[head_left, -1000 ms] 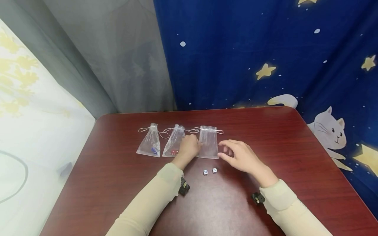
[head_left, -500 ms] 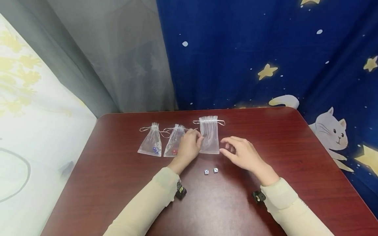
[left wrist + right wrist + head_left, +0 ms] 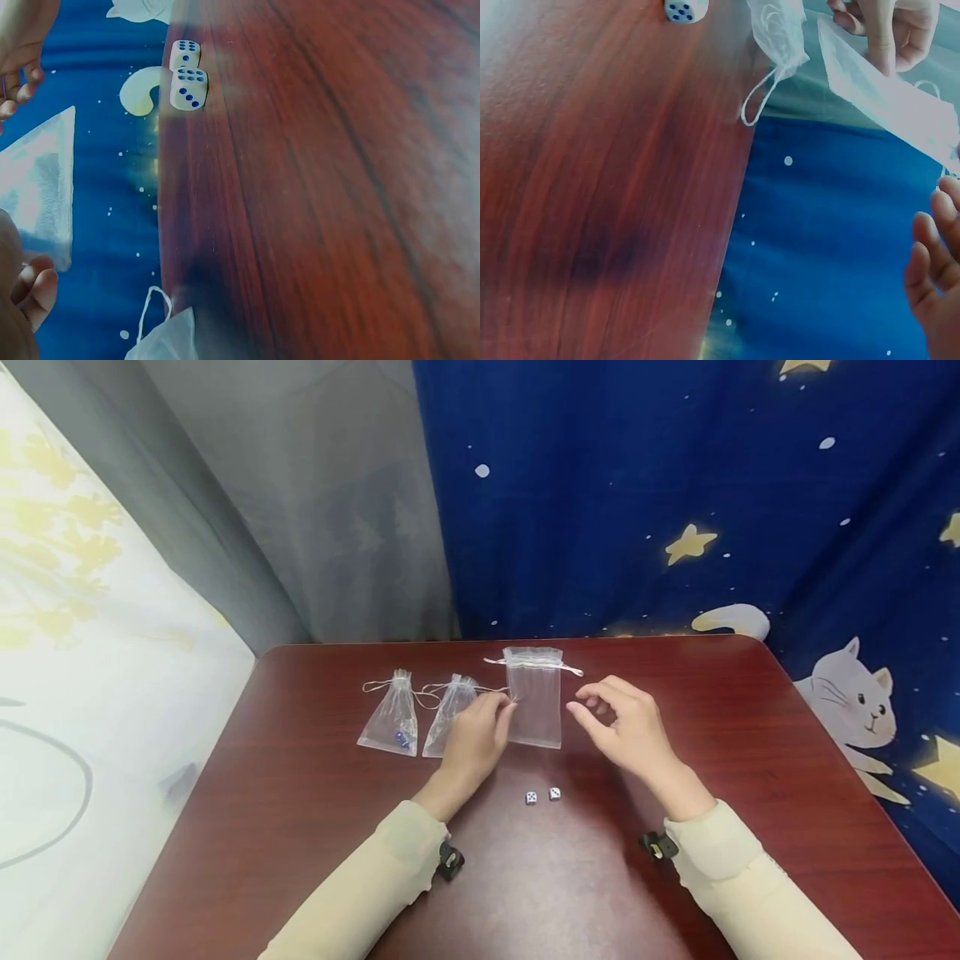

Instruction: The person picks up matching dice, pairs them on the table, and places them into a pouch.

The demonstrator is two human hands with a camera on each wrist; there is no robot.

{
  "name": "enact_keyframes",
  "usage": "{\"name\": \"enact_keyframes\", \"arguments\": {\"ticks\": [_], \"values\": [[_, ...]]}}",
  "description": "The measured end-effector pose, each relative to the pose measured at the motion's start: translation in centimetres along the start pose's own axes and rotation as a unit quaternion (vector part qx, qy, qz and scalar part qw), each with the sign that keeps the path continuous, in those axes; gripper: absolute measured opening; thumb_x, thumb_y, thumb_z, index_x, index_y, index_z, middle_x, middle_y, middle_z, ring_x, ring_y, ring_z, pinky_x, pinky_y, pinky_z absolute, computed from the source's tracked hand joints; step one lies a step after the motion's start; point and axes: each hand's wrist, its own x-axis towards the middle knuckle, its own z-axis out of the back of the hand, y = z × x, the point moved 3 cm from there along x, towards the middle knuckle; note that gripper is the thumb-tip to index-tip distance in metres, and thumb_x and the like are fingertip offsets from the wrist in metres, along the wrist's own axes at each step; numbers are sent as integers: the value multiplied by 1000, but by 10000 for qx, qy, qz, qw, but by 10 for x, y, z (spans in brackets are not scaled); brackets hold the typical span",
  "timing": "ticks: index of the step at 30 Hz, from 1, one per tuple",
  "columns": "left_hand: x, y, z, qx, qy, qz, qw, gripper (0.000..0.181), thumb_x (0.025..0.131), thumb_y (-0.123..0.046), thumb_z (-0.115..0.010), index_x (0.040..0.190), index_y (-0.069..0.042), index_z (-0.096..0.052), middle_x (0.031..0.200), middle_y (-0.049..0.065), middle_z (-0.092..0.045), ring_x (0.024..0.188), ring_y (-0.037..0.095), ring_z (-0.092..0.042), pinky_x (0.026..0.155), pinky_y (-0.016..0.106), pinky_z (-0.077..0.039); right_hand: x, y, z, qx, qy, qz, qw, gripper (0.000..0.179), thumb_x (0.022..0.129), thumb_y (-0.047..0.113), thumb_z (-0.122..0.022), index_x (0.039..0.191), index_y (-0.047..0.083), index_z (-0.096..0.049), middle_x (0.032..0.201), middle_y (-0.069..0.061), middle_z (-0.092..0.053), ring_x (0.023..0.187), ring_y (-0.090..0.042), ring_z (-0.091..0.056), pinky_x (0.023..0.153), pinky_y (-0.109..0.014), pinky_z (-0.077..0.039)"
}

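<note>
My left hand (image 3: 474, 733) pinches the left edge of a sheer white drawstring pouch (image 3: 536, 706), which it holds up off the table. The right wrist view shows the thumb and fingers on the side of that raised pouch (image 3: 892, 101). To the pouch's right, my right hand (image 3: 626, 722) hovers with bent, spread fingers, holding nothing. Below the pouch lie two white dice with dark pips, the left die (image 3: 531, 797) and the right die (image 3: 555, 793). A second pouch (image 3: 450, 714) sits partly behind my left hand, its lower right hidden.
At the left lies a third sheer pouch (image 3: 382, 727), cinched at the top, with blue dice (image 3: 402, 740) inside. All this is on a reddish-brown wooden table (image 3: 300, 827). Behind the table's far edge hang a grey curtain (image 3: 337, 527) and a blue starry curtain (image 3: 585, 527).
My left hand has lifted the right-hand pouch from the table and moved it slightly away. My right hand has risen a little beside it. The two white dice stay put.
</note>
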Motion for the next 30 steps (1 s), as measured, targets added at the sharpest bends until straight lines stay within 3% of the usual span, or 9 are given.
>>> {"name": "enact_keyframes", "arguments": {"ticks": [6, 9, 13, 17, 20, 23, 26, 30], "values": [[-7, -1, 10, 87, -206, -403, 9989, 6, 95, -11, -71, 95, -5, -68, 87, 6, -70, 73, 21, -69, 61, 34, -58, 8, 7, -1, 421, -679, -261, 9965, 31, 77, 8, -87, 101, 3, -69, 77, -5, -61, 65, -14, -57, 59, -16, -44], [-11, -1, 13, 65, -223, -560, 9982, 5, 95, -10, -70, 95, -6, -67, 88, 6, -69, 75, 20, -69, 62, 34, -58, 12, 11, -6, 681, -570, -247, 9957, 32, 81, 5, -84, 109, 1, -69, 76, -5, -62, 62, -14, -56, 56, -17, -44], [-16, -1, 17, 94, -220, -683, 9974, 5, 96, -10, -69, 96, -5, -67, 91, 5, -69, 79, 19, -69, 63, 33, -59, 15, 16, -14, 767, -298, -87, 9966, 16, 86, 3, -79, 101, 2, -74, 72, -2, -66, 59, -11, -55, 55, -16, -44], [-18, -1, 20, 166, -167, -690, 9973, 9, 97, -15, -68, 97, -6, -66, 93, 5, -69, 81, 20, -70, 64, 33, -59, 17, 19, -15, 781, -181, 18, 9968, 7, 86, 3, -78, 93, 4, -76, 71, 1, -66, 58, -8, -54, 54, -17, -44], [-17, 1, 26, 107, -283, -501, 9983, 14, 95, -20, -68, 96, -6, -65, 99, 7, -69, 84, 21, -70, 66, 35, -60, 18, 20, -14, 843, -114, 71, 9963, 6, 88, 4, -77, 93, 7, -77, 70, 3, -64, 58, -7, -53, 52, -22, -45], [-11, 5, 37, -313, -388, -234, 9985, 18, 93, -19, -66, 101, -3, -62, 113, 11, -67, 101, 25, -68, 82, 39, -59, 19, 20, -12, 887, -45, 165, 9959, 5, 89, 5, -77, 92, 9, -77, 71, 4, -63, 59, -7, -52, 52, -24, -45], [1, 5, 49, -953, -92, -252, 9951, 25, 95, -12, -64, 114, 1, -55, 126, 16, -61, 116, 29, -61, 98, 42, -51, 20, 20, -11, 920, 16, 277, 9954, 7, 88, 4, -77, 91, 10, -76, 71, 4, -63, 59, -6, -53, 53, -21, -45], [13, 2, 60, -1439, 691, -531, 9857, 39, 96, -2, -66, 131, 1, -48, 122, 16, -64, 110, 26, -65, 95, 39, -53, 20, 21, -13, 1034, 97, 303, 9941, 11, 86, 0, -77, 90, 10, -76, 71, 5, -62, 60, -6, -53, 54, -18, -43]]}}
